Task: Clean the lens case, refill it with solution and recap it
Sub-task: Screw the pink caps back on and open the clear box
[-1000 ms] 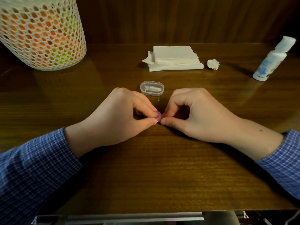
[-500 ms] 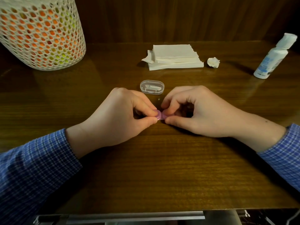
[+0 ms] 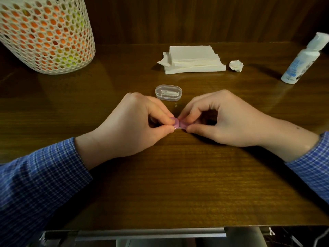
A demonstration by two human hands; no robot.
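Observation:
A small pink lens case with two round caps lies on the wooden table between my hands. My left hand pinches its left cap between thumb and forefinger. My right hand pinches the right cap the same way. Most of the case is hidden by my fingertips. The white solution bottle with a blue label stands capped at the far right. A stack of white tissues lies at the back, with a crumpled tissue ball beside it.
A clear oval plastic box with a white piece inside sits just behind my hands. A white mesh basket of orange and yellow things stands at the back left. A dark wood wall rises behind the table.
My right hand has shifted slightly and its fingers have moved on the right cap, so both pink caps now show. My left hand keeps its pinch.

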